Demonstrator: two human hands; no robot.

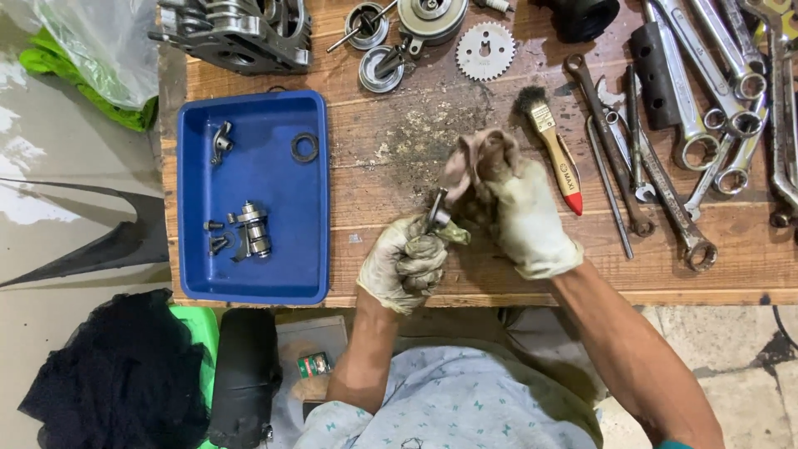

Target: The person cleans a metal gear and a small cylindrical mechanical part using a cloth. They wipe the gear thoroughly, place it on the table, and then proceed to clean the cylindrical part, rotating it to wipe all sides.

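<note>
I'm seeing the gloved left hand (405, 264) clamping a small metal part (437, 211) over the wooden bench (391, 150) w/ the right hand (509, 208) pinching a rag (484, 154) against it, wiping underway imo, cleaned bits lying in the blue tray (193, 191), cylinder head (237, 32) & sprocket (485, 51) untouched.

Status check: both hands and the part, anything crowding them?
Left hand shut on small metal part. Right hand wiping it with a rag. Brush lies just right; blue tray sits left, apart.
</note>
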